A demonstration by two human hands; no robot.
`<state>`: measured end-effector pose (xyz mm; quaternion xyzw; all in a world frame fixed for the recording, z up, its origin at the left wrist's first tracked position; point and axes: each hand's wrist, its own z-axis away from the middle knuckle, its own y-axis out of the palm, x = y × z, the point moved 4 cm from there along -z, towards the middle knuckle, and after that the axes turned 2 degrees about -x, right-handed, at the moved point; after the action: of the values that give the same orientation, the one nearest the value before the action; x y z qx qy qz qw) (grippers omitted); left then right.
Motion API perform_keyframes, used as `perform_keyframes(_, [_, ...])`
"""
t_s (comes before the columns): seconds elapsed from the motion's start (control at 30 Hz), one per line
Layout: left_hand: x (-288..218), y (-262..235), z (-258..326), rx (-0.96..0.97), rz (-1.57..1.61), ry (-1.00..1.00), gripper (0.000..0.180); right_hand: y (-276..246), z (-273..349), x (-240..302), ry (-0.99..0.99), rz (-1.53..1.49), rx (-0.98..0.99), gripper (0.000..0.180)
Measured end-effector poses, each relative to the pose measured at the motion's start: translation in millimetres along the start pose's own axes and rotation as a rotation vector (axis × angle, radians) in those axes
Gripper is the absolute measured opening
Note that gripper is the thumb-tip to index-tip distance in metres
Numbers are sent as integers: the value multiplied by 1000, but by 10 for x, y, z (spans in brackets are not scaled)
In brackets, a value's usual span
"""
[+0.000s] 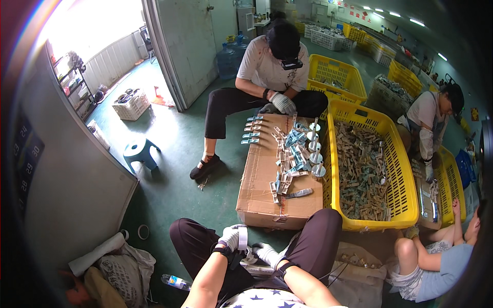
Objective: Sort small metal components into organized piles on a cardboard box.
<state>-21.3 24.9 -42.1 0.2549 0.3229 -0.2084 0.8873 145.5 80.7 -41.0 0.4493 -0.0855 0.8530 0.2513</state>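
Between my knees, my left hand (229, 238), in a pale knitted glove, is closed around a white band-shaped piece (243, 238); its exact kind is unclear. My right hand (267, 254), gloved as well, is just to the right and a little nearer. Its fingers are bent in around something pale that I cannot make out. Beyond my knees stands a cardboard box (257, 190) used as a worktop. A heap of pale blue and white plastic clips (294, 146) lies on it, beside stacked round pieces (316, 156). A dark flat strip (299, 193) rests near its front edge.
A yellow crate (403, 205) full of clips stands right of the box. Across from me sits a co-worker (272, 66) with gloved hands at the far edge; more people sit at right. At left are a blue stool (141, 154), a bottle (176, 282) and sacks (126, 269).
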Motion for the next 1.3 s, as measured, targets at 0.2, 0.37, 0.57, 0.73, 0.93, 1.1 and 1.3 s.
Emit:
perform_keyframes(0.2, [40, -29, -63, 19, 25, -4, 26, -17, -24, -29, -17, 20, 5, 26])
perform_keyframes(0.37, [32, -47, -51, 12, -9, -1, 26, -7, -24, -42, -18, 20, 6, 28])
perform_keyframes(0.57, [9, -10, -27, 45, 0, 1, 26, -16, -45, -64, -36, 27, 11, 29])
perform_keyframes(0.73, [-1, -30, -5, 7, -38, 13, 25, 2, 0, -10, -18, 36, 7, 30])
perform_keyframes(0.93, [-46, 58, 67, 9, -23, -15, 22, -19, 7, 1, -2, 4, 1, 30])
perform_keyframes(1.1, [-42, 21, 60, -37, -86, 2, 22, 1, -15, -12, -4, -5, 9, 29])
perform_keyframes(1.3, [-61, 46, 95, -25, -78, -2, 23, -1, -33, -42, -7, -7, 4, 28])
